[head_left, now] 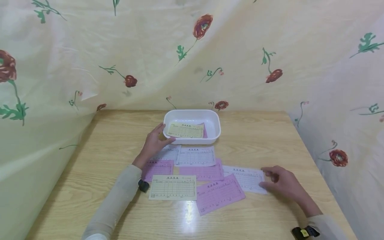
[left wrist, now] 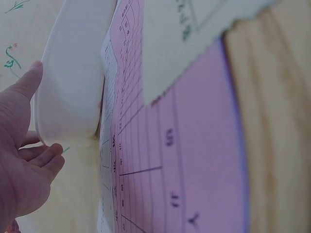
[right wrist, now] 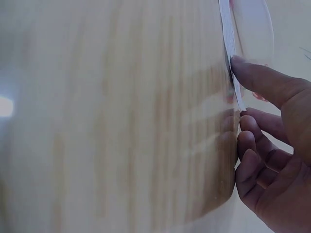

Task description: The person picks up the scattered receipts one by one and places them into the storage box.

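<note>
My left hand [head_left: 154,142] holds the near left corner of a white plastic tub [head_left: 192,141], thumb at the front rim and fingers along the left side. Inside the tub lie a yellow printed form slip [head_left: 185,130] and a pink one [head_left: 205,131] partly under it. At the right, my right hand [head_left: 280,182] grips the right edge of a white form slip [head_left: 250,180], with thumb and forefinger at its corners. In the right wrist view, the thumb [right wrist: 260,80] lies against the thin edge of that slip [right wrist: 227,29], the other fingers curled beside it.
In front of the tub, a white slip [head_left: 196,156] overlaps a pink slip [head_left: 201,173]; another white slip [head_left: 166,153] and pink slip [head_left: 159,167] lie left. Nearer are a yellow slip [head_left: 172,187] and a tilted pink slip [head_left: 220,195]. Flowered cloth [head_left: 150,50] surrounds the wooden table [head_left: 255,133].
</note>
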`<state>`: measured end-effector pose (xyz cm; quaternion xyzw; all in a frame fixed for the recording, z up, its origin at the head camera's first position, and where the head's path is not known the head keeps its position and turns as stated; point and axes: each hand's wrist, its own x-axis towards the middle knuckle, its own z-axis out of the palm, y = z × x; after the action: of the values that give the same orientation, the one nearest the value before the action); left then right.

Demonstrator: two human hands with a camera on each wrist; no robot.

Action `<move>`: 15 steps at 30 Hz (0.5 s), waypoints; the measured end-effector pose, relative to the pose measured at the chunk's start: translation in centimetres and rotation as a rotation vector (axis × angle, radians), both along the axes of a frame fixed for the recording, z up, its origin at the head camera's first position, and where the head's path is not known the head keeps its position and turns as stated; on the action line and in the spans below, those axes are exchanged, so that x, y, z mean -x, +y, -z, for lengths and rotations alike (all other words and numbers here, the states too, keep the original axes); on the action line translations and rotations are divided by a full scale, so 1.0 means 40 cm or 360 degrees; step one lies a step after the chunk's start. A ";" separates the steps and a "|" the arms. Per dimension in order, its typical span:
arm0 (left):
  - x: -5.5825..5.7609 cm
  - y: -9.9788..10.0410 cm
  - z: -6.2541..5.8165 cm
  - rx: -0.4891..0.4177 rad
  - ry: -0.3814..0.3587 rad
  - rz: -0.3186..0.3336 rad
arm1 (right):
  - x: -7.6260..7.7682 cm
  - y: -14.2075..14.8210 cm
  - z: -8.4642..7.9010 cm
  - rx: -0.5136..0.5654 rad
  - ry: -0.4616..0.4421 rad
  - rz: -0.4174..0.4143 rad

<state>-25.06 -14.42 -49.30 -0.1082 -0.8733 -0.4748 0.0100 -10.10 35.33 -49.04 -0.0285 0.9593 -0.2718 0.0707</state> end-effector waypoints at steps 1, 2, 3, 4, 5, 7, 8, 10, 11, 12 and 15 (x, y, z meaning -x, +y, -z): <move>0.000 0.000 0.001 -0.0001 0.0003 0.0003 | -0.001 -0.001 0.000 0.0003 -0.0004 0.0008; 0.001 -0.001 0.002 -0.0003 0.0004 0.0006 | -0.003 -0.002 0.000 0.0002 -0.0008 0.0017; 0.001 -0.001 0.003 -0.0004 0.0005 0.0010 | -0.005 -0.004 0.000 0.0006 -0.0007 0.0023; 0.001 -0.001 0.003 -0.0007 0.0004 0.0009 | -0.006 -0.004 0.000 0.0014 -0.0003 0.0025; 0.002 -0.001 0.004 -0.0009 0.0005 0.0007 | -0.007 -0.006 0.000 0.0018 0.0007 0.0030; 0.002 -0.002 0.004 -0.0009 0.0004 0.0009 | -0.008 -0.010 -0.001 0.0022 0.0027 0.0035; 0.002 -0.003 0.004 -0.0009 0.0004 0.0010 | -0.009 -0.012 -0.001 0.0025 0.0040 0.0034; 0.002 -0.003 0.004 -0.0010 0.0006 0.0009 | -0.008 -0.015 -0.002 0.0040 0.0056 0.0028; 0.003 -0.003 0.004 -0.0009 0.0008 0.0010 | -0.008 -0.017 -0.002 0.0043 0.0064 0.0025; 0.003 -0.004 0.004 -0.0007 0.0011 0.0010 | -0.007 -0.019 -0.002 0.0048 0.0074 0.0022; 0.005 -0.004 0.004 -0.0003 0.0025 0.0019 | -0.008 -0.022 -0.001 0.0057 0.0098 0.0008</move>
<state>-25.25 -14.58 -49.48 -0.1170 -0.8721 -0.4749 0.0142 -9.77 34.45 -48.99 -0.0357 0.9561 -0.2882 0.0400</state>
